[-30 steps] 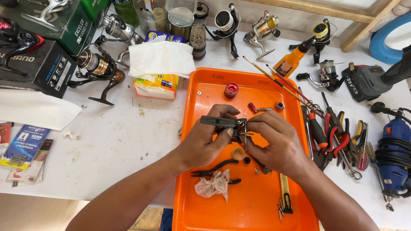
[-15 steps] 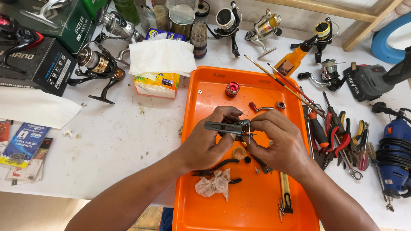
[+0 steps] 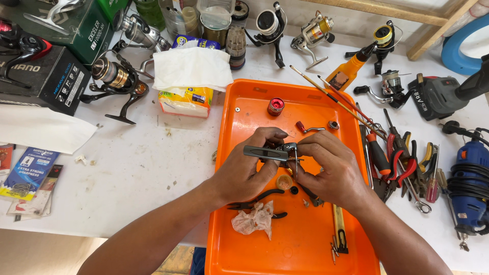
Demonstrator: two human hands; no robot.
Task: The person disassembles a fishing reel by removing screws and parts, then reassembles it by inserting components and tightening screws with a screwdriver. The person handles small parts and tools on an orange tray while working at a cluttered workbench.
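Observation:
Over an orange tray (image 3: 305,249), my left hand (image 3: 244,170) grips a dark grey fishing reel body (image 3: 267,153) by its foot and stem. My right hand (image 3: 331,170) pinches the small metal parts at the reel body's right end, fingers closed around them. Under my hands on the tray lie black pliers (image 3: 254,199), a crumpled stained tissue (image 3: 253,220), a small round amber part (image 3: 284,182) and a black washer (image 3: 294,190). A red knob (image 3: 275,106) and a red-tipped handle arm (image 3: 307,127) lie further back on the tray.
Several spinning reels (image 3: 117,79) and boxes (image 3: 46,76) stand at the back and left. A tissue pack (image 3: 188,86) sits left of the tray. Screwdrivers and pliers (image 3: 402,163), an orange oil bottle (image 3: 346,74) and a blue rotary tool (image 3: 471,178) lie to the right.
Both hands stay over the tray with the reel body, which has risen slightly and turned more level. My right fingers have shifted their hold on the small parts.

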